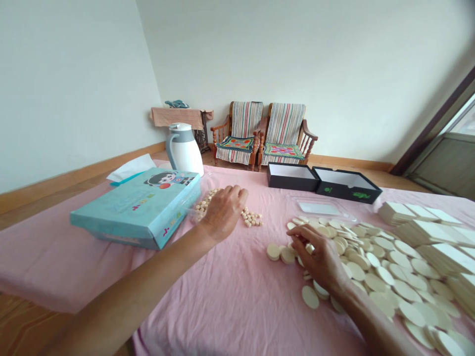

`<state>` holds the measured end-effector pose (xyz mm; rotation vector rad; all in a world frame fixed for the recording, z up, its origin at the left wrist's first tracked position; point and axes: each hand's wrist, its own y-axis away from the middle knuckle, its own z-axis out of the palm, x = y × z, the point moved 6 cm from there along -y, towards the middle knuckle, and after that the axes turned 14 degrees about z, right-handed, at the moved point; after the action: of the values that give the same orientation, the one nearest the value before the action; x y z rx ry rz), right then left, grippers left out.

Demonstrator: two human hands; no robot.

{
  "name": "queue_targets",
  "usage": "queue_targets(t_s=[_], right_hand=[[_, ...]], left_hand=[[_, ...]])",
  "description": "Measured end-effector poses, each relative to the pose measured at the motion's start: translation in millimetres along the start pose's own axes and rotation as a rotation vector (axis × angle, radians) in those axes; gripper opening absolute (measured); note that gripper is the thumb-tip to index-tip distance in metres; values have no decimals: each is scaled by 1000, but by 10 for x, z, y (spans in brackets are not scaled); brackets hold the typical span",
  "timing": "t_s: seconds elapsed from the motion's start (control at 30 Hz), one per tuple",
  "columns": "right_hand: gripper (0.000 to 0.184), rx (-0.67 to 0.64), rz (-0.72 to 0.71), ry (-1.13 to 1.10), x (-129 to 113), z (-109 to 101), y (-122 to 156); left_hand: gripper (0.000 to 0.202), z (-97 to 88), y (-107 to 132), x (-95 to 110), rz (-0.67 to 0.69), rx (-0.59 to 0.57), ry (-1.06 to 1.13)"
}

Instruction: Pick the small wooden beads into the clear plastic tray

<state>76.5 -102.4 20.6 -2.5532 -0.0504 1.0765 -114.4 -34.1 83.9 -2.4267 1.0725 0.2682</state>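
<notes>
My left hand (225,211) is over a spread of small pale wooden beads (252,217), beside the light-blue box. Its fingers are curled down and closed, and the fingertips are hidden, so I cannot make out what is in them. My right hand (319,253) hangs at the left edge of a large heap of round pale wooden discs (386,267). Its fingers are bent with a gap between them, and no disc shows in them. Just left of it, a few discs (273,251) lie in small piles on the pink cloth (230,296). More beads (203,203) lie behind my left wrist.
The light-blue cartoon box (129,207) stands left, with a white jug (185,153) behind it. Two black open trays (293,178) and a clear plastic tray (319,206) lie at the back right. Stacked pale rectangular pieces (426,232) line the right side. Two chairs (245,133) stand beyond.
</notes>
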Motion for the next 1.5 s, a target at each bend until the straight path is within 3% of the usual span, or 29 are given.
queue_targets(t_s=[0.1,0.17,0.23,0.33,0.43,0.67,0.8,0.93,1.2,1.37,1.5], right_hand=[[15,0,-2,-1,-5,-1,-3],[16,-2,3,-5,0,-1,2],[16,-5,10,-8,9,3,10],[15,2,10,-9,23,8,18],[15,8,5,-4,36,12,17],[15,2,3,-6,35,10,7],[15,6,-11,-9,20,4,6],[14,8,-8,-6,20,2,5],[15,-3,2,-1,21,10,17],[14,-13,8,-4,28,13,14],[14,-16,10,-14,26,9,17]], left_hand=[[16,-28,28,-287,-100,32,-29],[16,7,44,-308,-90,62,3],[15,92,47,-180,-18,61,85],[18,278,26,130,94,-51,205],[18,425,-21,309,65,-182,175],[20,684,-130,413,-3,-259,130],[22,869,-125,387,-62,-286,140],[24,919,-123,337,-55,-283,159],[18,814,-97,414,39,-217,180],[11,378,-32,490,130,-46,62],[11,18,9,126,22,51,-52]])
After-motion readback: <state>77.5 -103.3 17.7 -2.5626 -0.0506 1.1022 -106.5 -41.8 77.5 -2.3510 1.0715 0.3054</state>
